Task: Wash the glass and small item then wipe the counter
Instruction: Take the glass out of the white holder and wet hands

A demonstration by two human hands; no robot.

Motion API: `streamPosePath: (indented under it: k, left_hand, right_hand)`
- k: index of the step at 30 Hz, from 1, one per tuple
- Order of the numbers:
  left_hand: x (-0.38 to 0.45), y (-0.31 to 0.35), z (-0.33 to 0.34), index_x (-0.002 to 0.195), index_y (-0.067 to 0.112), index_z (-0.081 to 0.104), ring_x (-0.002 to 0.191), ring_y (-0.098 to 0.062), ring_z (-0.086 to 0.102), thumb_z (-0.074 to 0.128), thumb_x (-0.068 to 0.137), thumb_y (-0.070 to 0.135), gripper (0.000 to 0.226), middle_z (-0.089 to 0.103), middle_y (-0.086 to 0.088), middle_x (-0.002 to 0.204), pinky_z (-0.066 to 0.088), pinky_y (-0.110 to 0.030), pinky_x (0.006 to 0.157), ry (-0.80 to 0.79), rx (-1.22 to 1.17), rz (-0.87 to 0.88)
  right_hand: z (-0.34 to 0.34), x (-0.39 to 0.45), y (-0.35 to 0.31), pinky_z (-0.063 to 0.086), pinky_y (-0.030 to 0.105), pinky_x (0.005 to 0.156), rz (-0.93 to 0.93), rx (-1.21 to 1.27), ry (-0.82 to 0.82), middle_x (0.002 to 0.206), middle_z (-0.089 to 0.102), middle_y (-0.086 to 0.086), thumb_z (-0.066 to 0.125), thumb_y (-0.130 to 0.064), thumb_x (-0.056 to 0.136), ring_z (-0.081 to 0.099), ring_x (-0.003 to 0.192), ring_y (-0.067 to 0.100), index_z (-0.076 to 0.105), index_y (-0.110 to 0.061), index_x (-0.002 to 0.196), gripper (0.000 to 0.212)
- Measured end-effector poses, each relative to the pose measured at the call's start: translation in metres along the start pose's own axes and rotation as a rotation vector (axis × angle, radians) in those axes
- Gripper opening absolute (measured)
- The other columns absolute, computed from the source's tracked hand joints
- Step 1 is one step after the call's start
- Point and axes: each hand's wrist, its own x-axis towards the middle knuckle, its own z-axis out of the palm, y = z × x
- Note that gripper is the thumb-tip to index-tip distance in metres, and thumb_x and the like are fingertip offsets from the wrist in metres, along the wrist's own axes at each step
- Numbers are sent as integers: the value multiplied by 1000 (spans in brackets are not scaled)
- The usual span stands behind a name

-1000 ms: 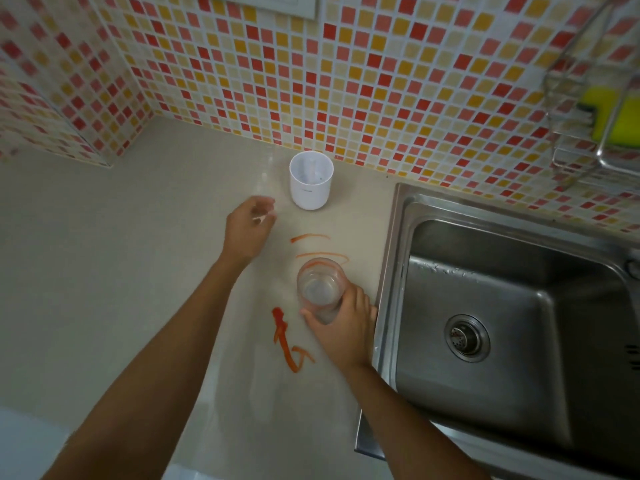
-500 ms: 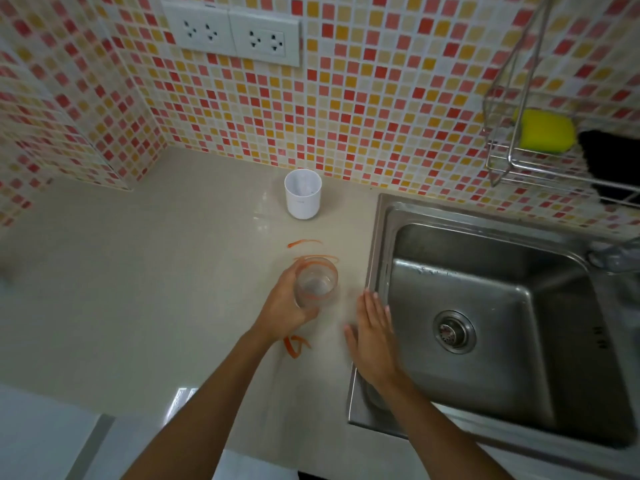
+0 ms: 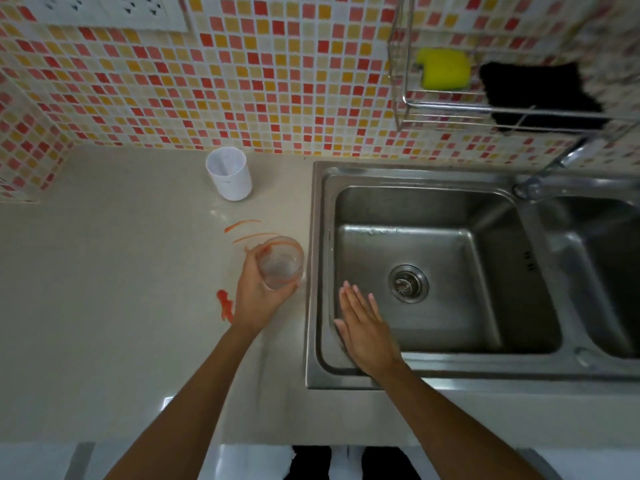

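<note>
You are standing at a smooth, pale bench [image 3: 104, 306] whose right end drops into a brushed-steel sink [image 3: 433, 375], and red-orange streaks [image 3: 225, 308] are marking the bench near the sink's left rim. Your left hand [image 3: 258, 299] is wrapping its grip around the wall of the clear, round glass [image 3: 281, 263] just beside that rim, while your right hand [image 3: 365, 327] is hovering flat over the basin with fingers spread and holding nothing. The glass is looking rigid, light, breakable and probably slick once wet, so keep gripping its side wall low down; the small white plastic cup [image 3: 229, 174] is standing upright at the bench's back edge by the mosaic tiles.
</note>
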Motion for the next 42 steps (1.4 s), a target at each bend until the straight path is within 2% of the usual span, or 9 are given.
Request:
streamPosePath:
  k: [5,13,18,23,26,29,32,36,42]
  left_hand:
    - [-6,35,57,129,20,44,115,-10,55,90,62,20,81,55,2,127,47,-32,100,-82,-38,53]
    - [-19,80,165,132,19,43,115,-3,55,91,59,22,87,55,6,127,48,-28,100,-225,-39,72]
    - [-26,86,212,129,18,46,114,-10,55,92,57,23,86,55,4,125,45,-27,100,-236,76,77]
    - [-29,83,237,125,20,46,107,-12,56,91,59,23,80,54,0,120,42,-20,89,-231,205,70]
    - [-30,79,244,128,16,46,107,-14,55,89,62,24,79,51,-1,118,40,-19,87,-262,317,105]
    - [-30,80,257,128,18,46,98,-8,52,87,64,21,76,48,-1,119,38,-14,81,-315,398,137]
    - [-23,86,260,127,21,46,101,-15,55,86,64,22,74,44,-1,123,42,-20,79,-336,450,155]
    - [-18,84,275,132,23,45,113,-28,49,82,66,29,76,43,-6,125,47,-42,95,-355,546,196]
    - [-9,85,283,136,23,41,113,-32,40,82,68,28,79,41,-9,128,44,-42,93,-370,795,240]
  right_hand:
    - [-21,-44,63,2,39,118,168,-53,49,159,4,3,23,-45,102,1,148,18,12,-10,152,62]
    - [-40,-109,160,-4,44,119,338,-20,18,161,-1,2,13,-57,98,-3,149,21,6,-22,155,67]
    - [-43,-128,196,8,41,121,284,18,25,156,30,10,8,-55,98,23,145,24,46,-7,141,75]
    - [-30,-137,202,32,36,114,230,14,189,99,70,6,30,-29,97,64,97,20,71,-12,94,44]
    - [-35,-139,200,51,34,91,246,9,242,70,68,2,36,-28,93,62,65,18,69,-15,72,41]
    - [-41,-143,199,54,29,72,252,37,234,57,62,2,41,-26,87,56,53,18,65,-16,61,37]
    - [-39,-138,197,52,32,89,245,18,282,62,64,3,42,-24,87,59,57,20,66,-14,65,35]
    - [-23,-137,204,42,37,106,230,16,286,96,71,10,40,-23,91,66,89,24,71,-6,95,35]
    - [-25,-137,203,37,39,112,257,3,185,125,63,19,31,-28,97,59,119,29,62,3,122,51]
